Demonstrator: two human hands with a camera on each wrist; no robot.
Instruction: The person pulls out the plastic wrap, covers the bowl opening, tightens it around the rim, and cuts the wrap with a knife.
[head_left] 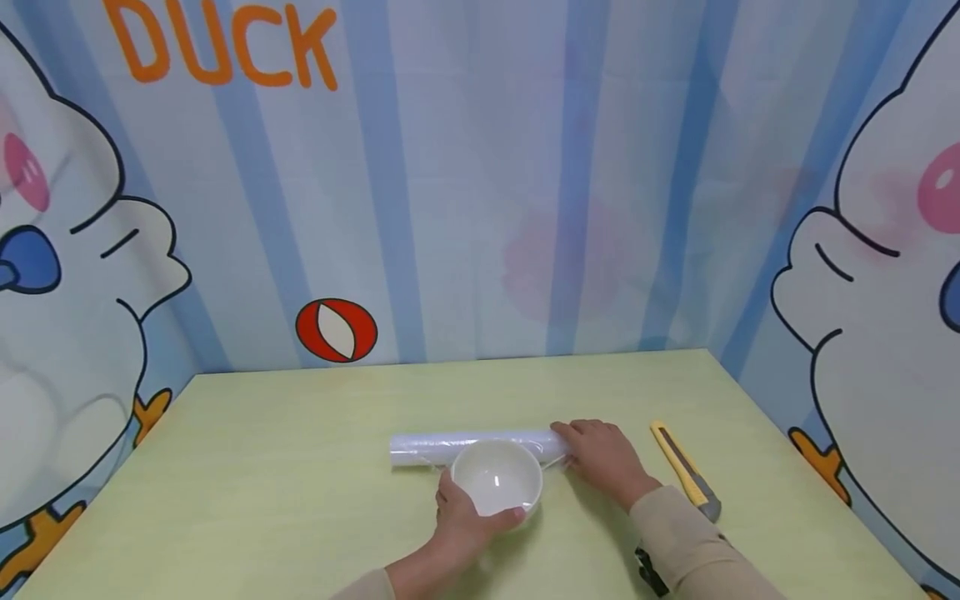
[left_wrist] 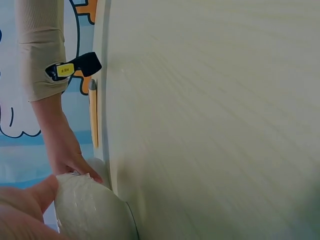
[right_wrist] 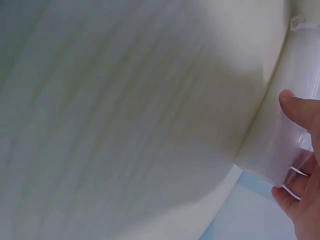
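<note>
A white bowl (head_left: 497, 477) stands in front of a roll of cling film (head_left: 427, 450) that lies crosswise on the table. My left hand (head_left: 467, 527) grips the bowl from its near left side, thumb along the rim. Wrinkled clear film clings to the bowl's side (left_wrist: 92, 210) in the left wrist view. My right hand (head_left: 603, 460) holds the right end of the roll; in the right wrist view its thumb and fingers curl around that end (right_wrist: 280, 125). A thin strand of film stretches between bowl and roll. The roll's middle is partly hidden behind the bowl.
A yellow and grey utility knife (head_left: 684, 468) lies to the right of my right hand, close to my sleeve. Beneath everything is a pale yellow-green table (head_left: 285, 467). A striped blue curtain (head_left: 480, 183) with cartoon ducks rises behind the table and at both sides.
</note>
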